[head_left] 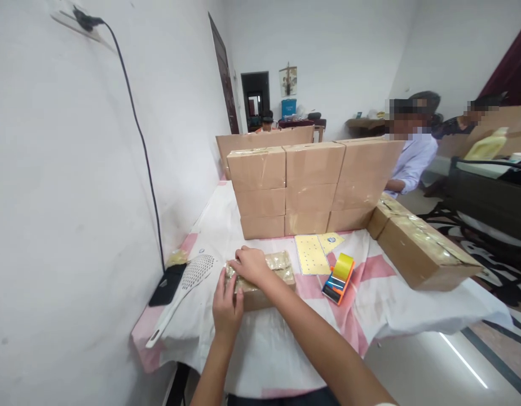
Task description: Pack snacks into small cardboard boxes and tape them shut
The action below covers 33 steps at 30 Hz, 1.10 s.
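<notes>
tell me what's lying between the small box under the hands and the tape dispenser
Nothing: in the head view only bare pink-and-white cloth shows between the small box and the tape dispenser. The yellow sheet lies farther back.

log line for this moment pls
left hand on near end of small taped cardboard box | right hand pressing its top | yellow tape dispenser lying beside

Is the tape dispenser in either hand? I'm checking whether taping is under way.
No, the tape dispenser lies on the table, while left hand and right hand press the small box.
</notes>
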Each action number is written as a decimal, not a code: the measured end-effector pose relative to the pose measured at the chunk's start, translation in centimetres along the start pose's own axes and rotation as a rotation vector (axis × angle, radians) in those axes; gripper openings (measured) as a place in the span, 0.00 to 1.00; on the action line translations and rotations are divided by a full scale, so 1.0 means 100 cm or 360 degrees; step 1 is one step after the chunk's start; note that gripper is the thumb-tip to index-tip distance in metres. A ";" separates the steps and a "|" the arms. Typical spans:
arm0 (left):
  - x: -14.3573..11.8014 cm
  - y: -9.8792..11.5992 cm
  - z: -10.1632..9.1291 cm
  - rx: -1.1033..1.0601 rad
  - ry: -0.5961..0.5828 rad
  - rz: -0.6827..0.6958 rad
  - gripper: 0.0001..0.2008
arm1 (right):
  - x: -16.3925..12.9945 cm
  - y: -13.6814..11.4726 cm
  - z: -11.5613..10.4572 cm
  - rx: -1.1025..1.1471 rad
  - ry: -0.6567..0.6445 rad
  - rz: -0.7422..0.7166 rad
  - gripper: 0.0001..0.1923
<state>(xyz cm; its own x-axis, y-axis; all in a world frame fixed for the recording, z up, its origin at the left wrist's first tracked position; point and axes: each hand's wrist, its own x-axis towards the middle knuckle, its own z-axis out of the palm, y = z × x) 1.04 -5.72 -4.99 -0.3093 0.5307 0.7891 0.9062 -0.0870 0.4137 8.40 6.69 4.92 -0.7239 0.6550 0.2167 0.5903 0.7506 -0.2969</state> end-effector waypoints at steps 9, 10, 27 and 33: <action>-0.026 -0.021 0.022 -0.0382 0.0253 -0.0055 0.21 | 0.000 -0.001 -0.003 0.0015 0.0002 -0.0039 0.26; -0.027 -0.026 0.023 -0.0383 0.0252 -0.0013 0.21 | 0.000 -0.001 -0.003 0.0013 0.0002 -0.0037 0.26; -0.041 -0.043 0.032 -0.0331 0.0320 0.0092 0.24 | -0.003 -0.002 -0.004 0.0007 -0.0017 -0.0022 0.30; -0.044 -0.047 0.034 -0.0336 0.0290 0.0110 0.25 | -0.001 -0.003 -0.004 -0.0026 -0.0019 -0.0004 0.25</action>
<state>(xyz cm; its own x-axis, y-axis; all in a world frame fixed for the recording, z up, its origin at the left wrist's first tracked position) -0.90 -4.79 -11.89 -0.3128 0.3585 0.8796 0.8528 -0.3017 0.4262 8.43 6.42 5.31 -0.7295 0.6521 0.2063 0.5942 0.7536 -0.2811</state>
